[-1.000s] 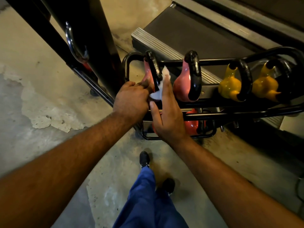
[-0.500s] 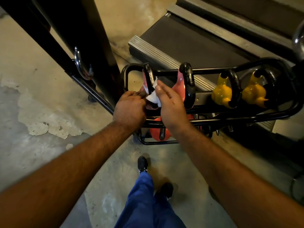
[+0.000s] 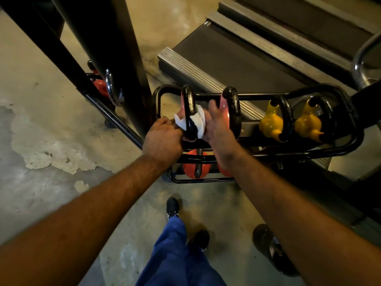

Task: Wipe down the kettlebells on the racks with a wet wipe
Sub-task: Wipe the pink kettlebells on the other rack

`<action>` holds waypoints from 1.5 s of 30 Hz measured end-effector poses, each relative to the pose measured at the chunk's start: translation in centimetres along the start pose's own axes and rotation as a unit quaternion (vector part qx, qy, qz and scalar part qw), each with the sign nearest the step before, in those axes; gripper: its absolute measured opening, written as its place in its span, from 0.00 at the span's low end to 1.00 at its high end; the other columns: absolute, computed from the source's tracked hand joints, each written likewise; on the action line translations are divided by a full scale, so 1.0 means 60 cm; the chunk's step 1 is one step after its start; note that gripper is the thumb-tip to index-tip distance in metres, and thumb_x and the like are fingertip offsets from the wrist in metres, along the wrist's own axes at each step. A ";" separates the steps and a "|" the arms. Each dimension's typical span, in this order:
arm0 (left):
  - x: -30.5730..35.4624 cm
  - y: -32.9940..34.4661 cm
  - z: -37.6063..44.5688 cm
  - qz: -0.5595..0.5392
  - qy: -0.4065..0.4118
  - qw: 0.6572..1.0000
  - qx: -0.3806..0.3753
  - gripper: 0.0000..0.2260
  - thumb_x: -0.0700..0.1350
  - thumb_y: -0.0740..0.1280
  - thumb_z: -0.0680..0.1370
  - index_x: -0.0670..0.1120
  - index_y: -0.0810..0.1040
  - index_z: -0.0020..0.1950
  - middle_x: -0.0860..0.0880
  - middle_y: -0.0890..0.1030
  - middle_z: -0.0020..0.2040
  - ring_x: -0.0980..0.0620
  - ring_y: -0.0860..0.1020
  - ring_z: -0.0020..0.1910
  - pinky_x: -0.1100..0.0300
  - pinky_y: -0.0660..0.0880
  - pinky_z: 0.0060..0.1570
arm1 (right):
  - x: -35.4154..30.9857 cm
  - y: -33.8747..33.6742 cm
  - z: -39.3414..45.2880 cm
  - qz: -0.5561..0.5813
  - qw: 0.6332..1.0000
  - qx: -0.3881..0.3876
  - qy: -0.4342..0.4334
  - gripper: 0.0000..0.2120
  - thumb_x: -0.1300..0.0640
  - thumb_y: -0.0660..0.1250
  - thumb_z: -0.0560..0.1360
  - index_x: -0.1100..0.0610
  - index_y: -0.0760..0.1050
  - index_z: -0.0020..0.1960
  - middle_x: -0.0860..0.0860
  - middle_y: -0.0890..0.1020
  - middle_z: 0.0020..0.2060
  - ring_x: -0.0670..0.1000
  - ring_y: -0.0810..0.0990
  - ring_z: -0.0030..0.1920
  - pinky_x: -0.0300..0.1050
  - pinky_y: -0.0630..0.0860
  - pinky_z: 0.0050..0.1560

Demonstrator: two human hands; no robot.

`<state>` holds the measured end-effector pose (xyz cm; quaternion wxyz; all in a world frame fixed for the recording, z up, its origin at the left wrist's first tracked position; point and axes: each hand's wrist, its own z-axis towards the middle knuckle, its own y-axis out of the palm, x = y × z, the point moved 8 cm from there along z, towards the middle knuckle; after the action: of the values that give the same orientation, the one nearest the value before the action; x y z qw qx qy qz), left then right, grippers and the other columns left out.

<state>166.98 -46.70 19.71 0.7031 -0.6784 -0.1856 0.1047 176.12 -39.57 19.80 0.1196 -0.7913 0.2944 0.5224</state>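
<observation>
White and crumpled, the wet wipe (image 3: 198, 123) is threaded through the black handle (image 3: 190, 108) of the leftmost pink kettlebell (image 3: 181, 112) on the top row of the rack (image 3: 338, 150). The left hand (image 3: 162, 141) has its fingers curled at the wipe's left end, apparently pinching it, though the fingertips are hidden. The right hand (image 3: 219, 129) presses the wipe's right end against the handle with its fingers fairly straight, sitting between this kettlebell and the second pink kettlebell (image 3: 232, 112) just beside it. Further right on the same row stand two yellow kettlebells (image 3: 272, 122), close together. On the lower row, an orange-red kettlebell (image 3: 196, 167) shows beneath the hands. Behind the rack lies a treadmill belt (image 3: 237, 56); a black post (image 3: 115, 48) rises at the left. Below, blue trousers (image 3: 177, 250) and black shoes (image 3: 172, 206) stand on the worn concrete floor (image 3: 45, 141).
</observation>
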 end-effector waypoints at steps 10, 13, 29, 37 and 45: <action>0.001 0.015 0.004 0.018 0.022 0.999 -0.034 0.17 0.46 0.63 0.78 0.48 0.78 0.66 0.47 0.81 0.64 0.49 0.76 0.66 0.52 0.63 0.72 | -0.020 -0.015 0.042 0.144 0.986 0.010 0.088 0.40 0.28 0.46 0.78 0.60 0.78 0.62 0.59 0.82 0.62 0.59 0.79 0.66 0.61 0.69 0.71; 0.001 0.020 0.006 0.036 0.030 0.998 -0.050 0.25 0.47 0.60 0.79 0.51 0.65 0.77 0.49 0.67 0.77 0.51 0.64 0.77 0.51 0.57 0.76 | -0.044 -0.003 0.062 0.208 0.975 0.017 0.075 0.39 0.28 0.50 0.78 0.62 0.78 0.61 0.63 0.80 0.64 0.61 0.76 0.66 0.58 0.66 0.71; 0.003 0.015 0.005 0.022 0.043 0.997 -0.058 0.23 0.47 0.61 0.80 0.50 0.68 0.75 0.47 0.64 0.78 0.49 0.65 0.76 0.49 0.63 0.73 | -0.066 0.013 0.098 0.132 0.988 0.034 0.073 0.40 0.30 0.65 0.72 0.55 0.69 0.74 0.59 0.82 0.62 0.55 0.81 0.54 0.48 0.78 0.51; 0.004 0.000 0.001 0.001 0.030 0.999 -0.017 0.13 0.48 0.65 0.73 0.45 0.85 0.53 0.44 0.86 0.49 0.46 0.83 0.53 0.50 0.71 0.66 | -0.027 0.003 -0.003 -0.011 0.997 0.071 0.001 0.21 0.49 0.55 0.85 0.45 0.86 0.45 0.42 0.86 0.46 0.37 0.83 0.50 0.39 0.76 0.60; 0.007 0.007 0.001 -0.002 0.036 0.999 -0.034 0.23 0.54 0.54 0.79 0.50 0.74 0.72 0.48 0.78 0.68 0.50 0.72 0.71 0.51 0.63 0.73 | 0.007 -0.015 -0.012 -0.075 0.986 0.121 -0.086 0.21 0.62 0.63 0.83 0.53 0.70 0.74 0.44 0.79 0.62 0.32 0.79 0.54 0.28 0.77 0.50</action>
<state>167.36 -46.47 19.36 0.6858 -0.7052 -0.1647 0.0723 177.31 -39.34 19.59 0.2779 -0.7434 0.2833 0.5384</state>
